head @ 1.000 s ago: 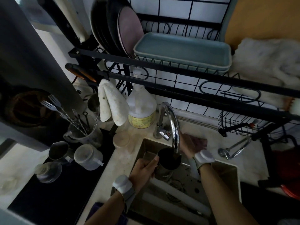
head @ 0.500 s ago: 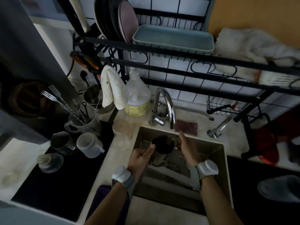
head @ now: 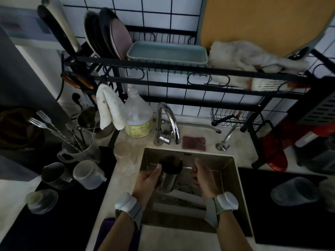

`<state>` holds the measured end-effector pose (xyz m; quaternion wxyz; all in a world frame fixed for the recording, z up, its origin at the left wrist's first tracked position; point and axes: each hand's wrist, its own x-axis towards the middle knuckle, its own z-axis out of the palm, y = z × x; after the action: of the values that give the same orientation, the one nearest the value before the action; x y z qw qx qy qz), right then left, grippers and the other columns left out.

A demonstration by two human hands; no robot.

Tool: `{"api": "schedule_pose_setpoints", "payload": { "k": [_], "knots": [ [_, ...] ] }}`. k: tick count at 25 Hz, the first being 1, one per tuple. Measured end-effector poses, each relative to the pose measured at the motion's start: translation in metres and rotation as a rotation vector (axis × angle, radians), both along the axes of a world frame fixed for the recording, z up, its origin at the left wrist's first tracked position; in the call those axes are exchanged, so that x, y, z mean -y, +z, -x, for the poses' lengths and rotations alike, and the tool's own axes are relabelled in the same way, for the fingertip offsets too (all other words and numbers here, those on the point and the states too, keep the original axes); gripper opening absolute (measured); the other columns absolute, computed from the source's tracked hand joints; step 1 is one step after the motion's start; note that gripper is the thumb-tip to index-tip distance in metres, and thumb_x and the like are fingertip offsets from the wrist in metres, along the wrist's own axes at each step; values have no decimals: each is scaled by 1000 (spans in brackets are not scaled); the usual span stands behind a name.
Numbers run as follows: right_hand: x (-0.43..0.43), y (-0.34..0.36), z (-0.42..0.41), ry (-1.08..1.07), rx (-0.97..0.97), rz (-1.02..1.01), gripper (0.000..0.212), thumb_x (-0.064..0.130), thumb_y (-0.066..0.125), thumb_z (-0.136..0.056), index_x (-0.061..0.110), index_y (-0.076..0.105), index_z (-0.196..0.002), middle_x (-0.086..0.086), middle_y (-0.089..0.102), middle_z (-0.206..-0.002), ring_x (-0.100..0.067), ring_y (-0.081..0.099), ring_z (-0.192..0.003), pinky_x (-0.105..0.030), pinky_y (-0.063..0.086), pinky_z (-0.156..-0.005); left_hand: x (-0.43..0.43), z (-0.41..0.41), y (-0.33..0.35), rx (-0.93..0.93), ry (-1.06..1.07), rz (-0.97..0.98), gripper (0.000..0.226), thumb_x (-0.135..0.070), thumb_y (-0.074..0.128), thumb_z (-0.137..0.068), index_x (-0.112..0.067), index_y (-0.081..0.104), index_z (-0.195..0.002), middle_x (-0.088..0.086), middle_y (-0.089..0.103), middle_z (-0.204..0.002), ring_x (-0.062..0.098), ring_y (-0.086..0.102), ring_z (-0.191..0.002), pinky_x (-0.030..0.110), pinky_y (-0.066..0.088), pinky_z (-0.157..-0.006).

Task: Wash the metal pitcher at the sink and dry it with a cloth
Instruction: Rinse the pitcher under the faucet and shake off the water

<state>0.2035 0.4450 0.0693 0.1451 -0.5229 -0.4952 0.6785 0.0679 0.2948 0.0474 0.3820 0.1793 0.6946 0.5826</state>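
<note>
The metal pitcher (head: 169, 175) is upright over the sink (head: 233, 180), its dark mouth facing up. My left hand (head: 147, 180) grips its left side, thumb near the rim. My right hand (head: 203, 175) hovers just right of the pitcher with the fingers curled in; nothing shows in it, and it stands apart from the pitcher. The chrome tap (head: 169, 122) arches over the sink's back edge, with no water visible. A white cloth (head: 109, 107) hangs from the rack to the left of the tap.
A soap bottle (head: 138, 118) stands by the tap and a dark red sponge (head: 194, 143) lies behind the sink. A jug of forks (head: 76, 151), cups and lids sit at left. A black dish rack (head: 181, 69) with plates, a teal tray and a white towel (head: 250, 60) spans overhead.
The pitcher has come down from under the tap spout lower into the sink. My right hand left the sponge area behind the sink and now hangs beside the pitcher.
</note>
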Motion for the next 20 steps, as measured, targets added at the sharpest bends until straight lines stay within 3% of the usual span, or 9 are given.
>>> {"api": "schedule_pose_setpoints", "payload": {
  "k": [2,4,6,9,12,16,20],
  "knots": [
    [-1,4,0,-13,-9,2,45,42,38,-101,21,35,-61,3,28,-51,-12,23,-42,-23,19,-43,-4,2,8,-176,-82,59,60,-55,59,-89,-7,64,-52,9,57,-50,21,51,-49,32,41,-58],
    [-1,7,0,-29,-7,5,45,42,38,-101,20,36,-61,3,28,-52,-12,23,-43,-24,18,-43,-4,7,14,-234,-138,64,59,-51,59,-90,-10,63,-47,3,55,-45,17,50,-47,30,40,-57],
    [-1,7,-1,-40,3,9,45,43,38,-101,20,37,-62,1,28,-52,-13,23,-43,-24,19,-44,-2,14,19,-103,-181,5,59,-41,61,-92,-13,56,-40,0,50,-41,20,48,-46,34,42,-63],
    [-3,6,-3,-44,-8,-5,45,43,38,-101,19,38,-63,-1,28,-53,-14,24,-42,-24,20,-44,-1,12,24,253,-148,-196,57,-29,62,-88,-18,41,-36,-1,32,-39,20,31,-41,37,35,-59],
    [-5,7,-6,-59,-18,-10,44,42,39,-100,19,39,-63,0,29,-51,-15,24,-41,-24,19,-43,-7,-7,26,349,-43,-214,55,-30,59,-91,-19,37,-42,-1,27,-43,17,26,-43,34,35,-56],
    [-6,10,-13,-60,-14,-20,46,43,38,-101,20,38,-61,2,30,-49,-14,25,-43,-23,20,-43,-15,-19,28,219,100,-11,52,-35,58,-95,-21,38,-49,2,30,-49,18,29,-46,31,30,-57],
    [-3,9,-22,-63,-44,-19,46,40,37,-102,18,37,-61,3,28,-47,-11,22,-37,-20,18,-39,-11,-11,27,-77,14,90,55,-42,61,-92,-17,50,-45,11,43,-51,22,38,-51,29,32,-57]
  ]
}}
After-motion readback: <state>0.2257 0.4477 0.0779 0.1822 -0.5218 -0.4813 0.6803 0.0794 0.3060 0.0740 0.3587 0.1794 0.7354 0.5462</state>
